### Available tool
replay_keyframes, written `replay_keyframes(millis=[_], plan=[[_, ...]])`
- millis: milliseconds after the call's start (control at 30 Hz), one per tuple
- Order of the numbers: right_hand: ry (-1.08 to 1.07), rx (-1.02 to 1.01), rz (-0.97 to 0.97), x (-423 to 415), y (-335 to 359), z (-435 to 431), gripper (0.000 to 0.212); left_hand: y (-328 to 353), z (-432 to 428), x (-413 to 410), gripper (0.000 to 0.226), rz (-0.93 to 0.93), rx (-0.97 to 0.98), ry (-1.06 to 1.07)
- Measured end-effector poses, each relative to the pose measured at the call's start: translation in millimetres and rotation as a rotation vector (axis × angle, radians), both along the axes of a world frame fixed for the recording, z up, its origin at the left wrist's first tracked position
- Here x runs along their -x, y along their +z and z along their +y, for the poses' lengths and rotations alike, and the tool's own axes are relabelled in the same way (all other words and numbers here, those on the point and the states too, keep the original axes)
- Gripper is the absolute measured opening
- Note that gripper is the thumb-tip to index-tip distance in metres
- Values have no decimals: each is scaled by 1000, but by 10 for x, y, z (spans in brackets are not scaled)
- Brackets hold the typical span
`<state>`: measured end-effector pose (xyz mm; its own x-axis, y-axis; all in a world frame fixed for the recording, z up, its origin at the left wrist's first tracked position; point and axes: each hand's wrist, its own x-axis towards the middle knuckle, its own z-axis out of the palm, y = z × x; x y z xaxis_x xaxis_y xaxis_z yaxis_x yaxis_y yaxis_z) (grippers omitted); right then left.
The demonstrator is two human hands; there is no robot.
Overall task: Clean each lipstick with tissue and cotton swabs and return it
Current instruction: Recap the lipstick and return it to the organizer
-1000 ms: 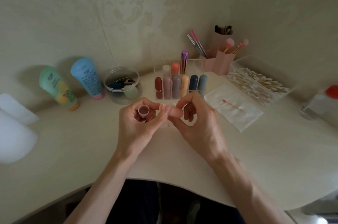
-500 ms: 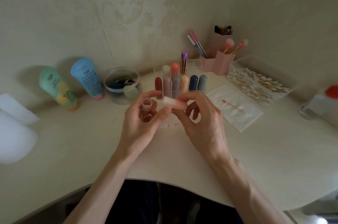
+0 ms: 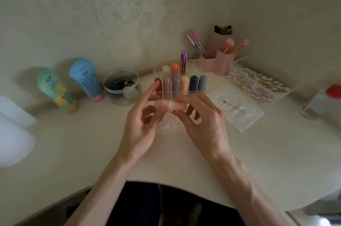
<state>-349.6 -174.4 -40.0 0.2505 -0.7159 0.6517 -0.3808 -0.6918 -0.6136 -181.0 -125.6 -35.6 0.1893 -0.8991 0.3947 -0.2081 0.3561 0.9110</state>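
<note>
I hold a pale pink lipstick (image 3: 170,105) level above the desk, its cap end on the left and its body on the right. My left hand (image 3: 142,124) pinches the cap end, with the index finger stretched up. My right hand (image 3: 201,124) pinches the body between thumb and fingers. Just behind stands a clear organizer (image 3: 200,63) with several coloured lipsticks upright in it. A crumpled tissue with red stains (image 3: 168,124) lies under my hands. To the right, a used cotton swab (image 3: 233,105) with a red tip rests on a flat white tissue (image 3: 245,118).
A clear box of cotton swabs (image 3: 258,83) sits at the right, pink brush holders (image 3: 219,61) behind it. A round clear jar (image 3: 121,87) and two tubes (image 3: 55,91) stand at the left. A red-capped bottle (image 3: 321,100) is at the far right.
The cap, held apart in my left hand a second ago, now sits on the end of the lipstick. Both hands came together and rose a little toward the organizer.
</note>
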Motion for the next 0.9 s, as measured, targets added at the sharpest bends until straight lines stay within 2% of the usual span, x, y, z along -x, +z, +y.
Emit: replay_keyframes(millis=[233,667,800,900], plan=[[32,-42,-31,-5,10,40,25,22,32,2,29,98,-75,73],[-6,-194,8,23,40,31,31,81,-74,70,37,30,-42,35],[29,-299,-58,22,86,33,47,182,-134,65,37,-18,-11,50],[-23,-257,-68,-3,70,14,64,300,-208,6,44,-13,-7,88]])
